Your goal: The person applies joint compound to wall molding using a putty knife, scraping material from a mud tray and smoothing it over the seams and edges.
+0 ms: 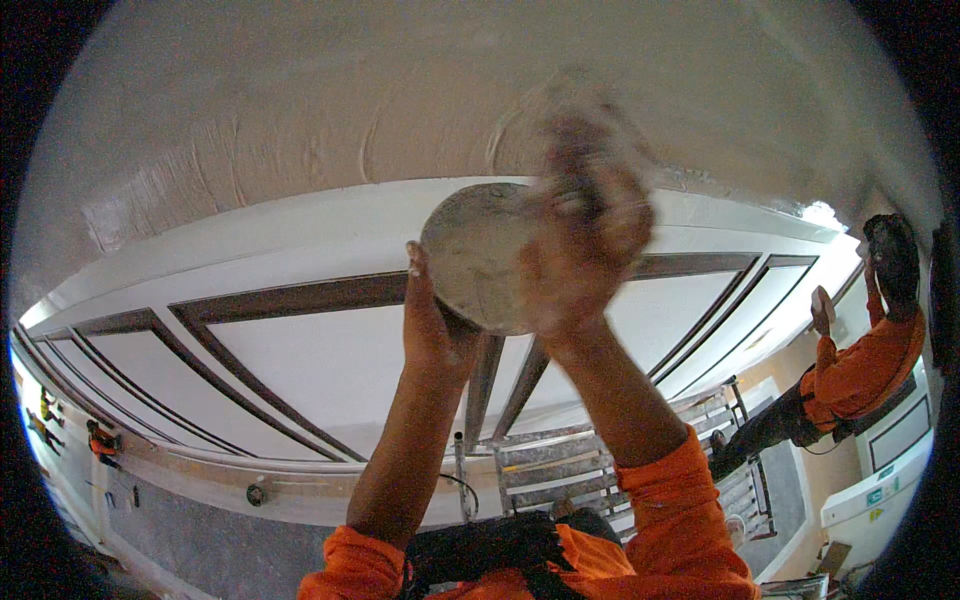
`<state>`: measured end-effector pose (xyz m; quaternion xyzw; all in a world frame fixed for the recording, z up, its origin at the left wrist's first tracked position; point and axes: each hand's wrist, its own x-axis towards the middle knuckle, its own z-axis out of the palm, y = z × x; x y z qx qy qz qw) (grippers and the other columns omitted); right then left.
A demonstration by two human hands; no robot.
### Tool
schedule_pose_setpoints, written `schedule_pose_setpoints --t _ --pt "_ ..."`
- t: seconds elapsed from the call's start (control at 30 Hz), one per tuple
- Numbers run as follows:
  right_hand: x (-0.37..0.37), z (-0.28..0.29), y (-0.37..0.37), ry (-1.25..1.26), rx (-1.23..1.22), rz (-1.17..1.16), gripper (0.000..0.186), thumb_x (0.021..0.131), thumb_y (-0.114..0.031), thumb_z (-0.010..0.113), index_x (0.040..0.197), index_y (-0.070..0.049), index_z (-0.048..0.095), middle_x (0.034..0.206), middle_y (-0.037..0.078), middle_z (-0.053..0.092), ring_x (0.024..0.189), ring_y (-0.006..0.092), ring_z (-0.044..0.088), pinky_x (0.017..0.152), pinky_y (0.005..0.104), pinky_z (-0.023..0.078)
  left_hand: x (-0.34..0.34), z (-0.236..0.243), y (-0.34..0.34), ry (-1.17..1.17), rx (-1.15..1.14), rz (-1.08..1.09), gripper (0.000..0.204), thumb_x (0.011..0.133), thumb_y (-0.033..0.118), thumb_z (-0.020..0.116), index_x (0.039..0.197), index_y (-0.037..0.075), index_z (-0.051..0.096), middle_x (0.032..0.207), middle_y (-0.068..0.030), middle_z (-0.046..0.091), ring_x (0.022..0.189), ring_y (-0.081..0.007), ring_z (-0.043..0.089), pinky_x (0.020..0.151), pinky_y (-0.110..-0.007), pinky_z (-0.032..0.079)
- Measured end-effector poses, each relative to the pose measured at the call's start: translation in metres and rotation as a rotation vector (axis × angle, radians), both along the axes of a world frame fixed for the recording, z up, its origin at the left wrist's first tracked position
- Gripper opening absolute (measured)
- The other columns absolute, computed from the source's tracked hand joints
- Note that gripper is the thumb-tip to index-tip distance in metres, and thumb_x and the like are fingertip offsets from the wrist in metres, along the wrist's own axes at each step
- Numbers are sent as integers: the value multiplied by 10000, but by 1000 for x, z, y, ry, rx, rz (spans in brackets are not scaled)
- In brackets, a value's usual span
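Note:
My left hand (435, 335) grips a round grey disc-shaped thing (472, 250) by its left and lower edge, thumb along the rim. Its face is smeared with plaster; whether it is a flat board or a bowl I cannot make out. My right hand (590, 260) is raised beside it, overlapping its right side and blurred by motion. Its fingers look curled round something dark, too smeared to name. Above both hands spreads a wet-looking beige plaster surface (300, 140), ridged with curved streaks.
White panels with dark brown trim (300, 292) run below the plaster. A slatted platform (560, 475) lies beneath me. At the right a co-worker in an orange top (870, 365) stands with hands raised; more people (103, 443) are far left.

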<state>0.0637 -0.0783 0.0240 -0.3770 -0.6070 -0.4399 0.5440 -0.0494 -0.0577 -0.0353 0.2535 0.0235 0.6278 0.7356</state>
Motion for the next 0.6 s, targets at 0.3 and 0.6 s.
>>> schedule_pose_setpoints --t 0.3,0.6 --pt "-16 -38 -24 -70 -55 141 401 669 -82 687 1064 -139 657 1184 122 522 1063 305 461 849 447 362 -48 -30 -4 42 -103 123 677 899 557 405 1347 54 333 1343 -163 397 1241 -316 392 1024 -480 322" --pt "-73 -41 -2 -289 -91 125 418 657 -194 694 1071 -219 642 1245 87 486 1097 310 469 865 465 361 -75 -8 -8 -37 -28 193 623 928 518 363 1342 53 346 1333 -156 421 1251 -302 392 1034 -467 332"
